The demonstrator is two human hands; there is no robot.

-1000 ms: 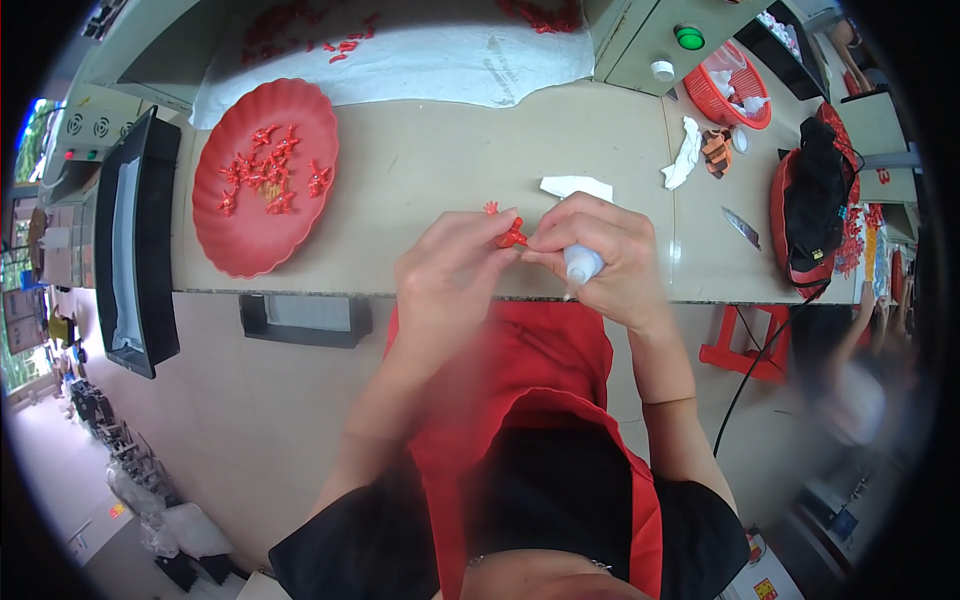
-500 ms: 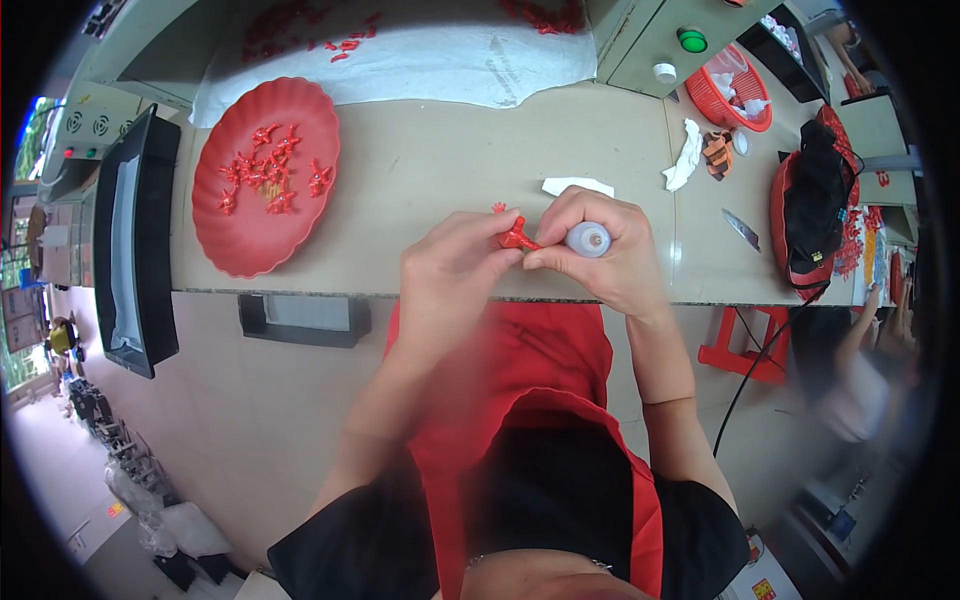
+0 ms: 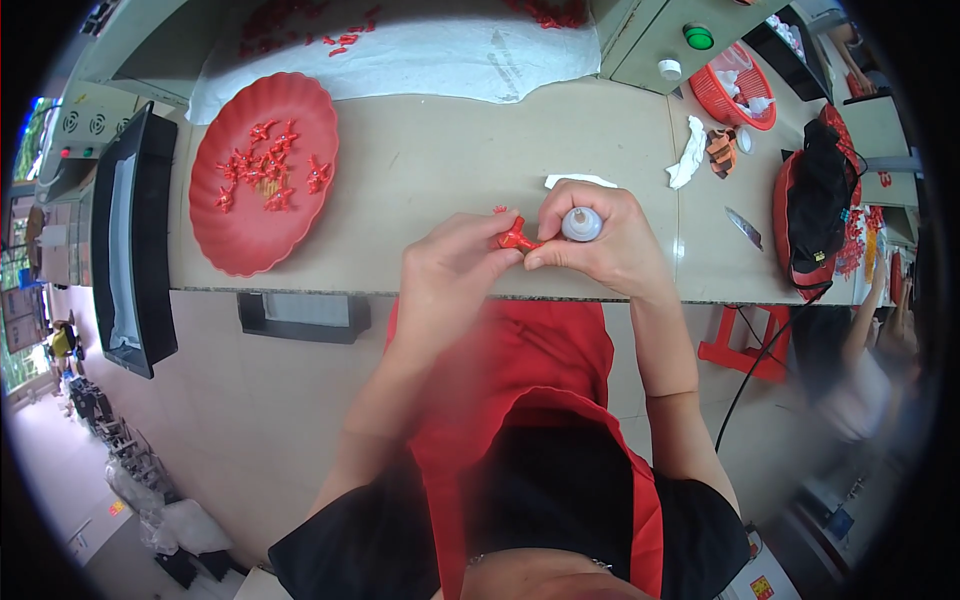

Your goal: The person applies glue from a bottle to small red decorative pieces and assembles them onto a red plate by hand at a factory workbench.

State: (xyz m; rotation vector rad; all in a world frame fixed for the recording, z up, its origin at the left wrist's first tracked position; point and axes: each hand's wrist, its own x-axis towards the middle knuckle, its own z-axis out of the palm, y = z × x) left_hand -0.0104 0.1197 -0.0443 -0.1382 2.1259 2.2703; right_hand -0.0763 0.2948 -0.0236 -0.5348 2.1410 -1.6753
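Observation:
My left hand (image 3: pixel 440 258) is closed, its thumb and fingertips pinching a small glossy red figurine (image 3: pixel 514 238) just over the table's near edge. My right hand (image 3: pixel 628 245) is curled round a small pale squeeze bottle (image 3: pixel 582 225), its round end facing up. The right thumb and forefinger also meet at the figurine's right tip; whether they grip a separate piece there is hidden. A red scalloped plate (image 3: pixel 225 130) to the left bears several similar red figurines (image 3: pixel 268 165).
Behind my right hand lies a white strip (image 3: pixel 580 181). Further right are a crumpled white tissue (image 3: pixel 687 155), an orange-and-black cloth (image 3: pixel 721 153), a knife blade (image 3: pixel 743 228), a red basket (image 3: pixel 722 110) and a black-and-red bag (image 3: pixel 815 210). A black tray (image 3: pixel 150 240) stands at the left.
The bottle in my right hand has tipped and shifted slightly up and left. Both hands stay together at the figurine, and the plate's contents look the same.

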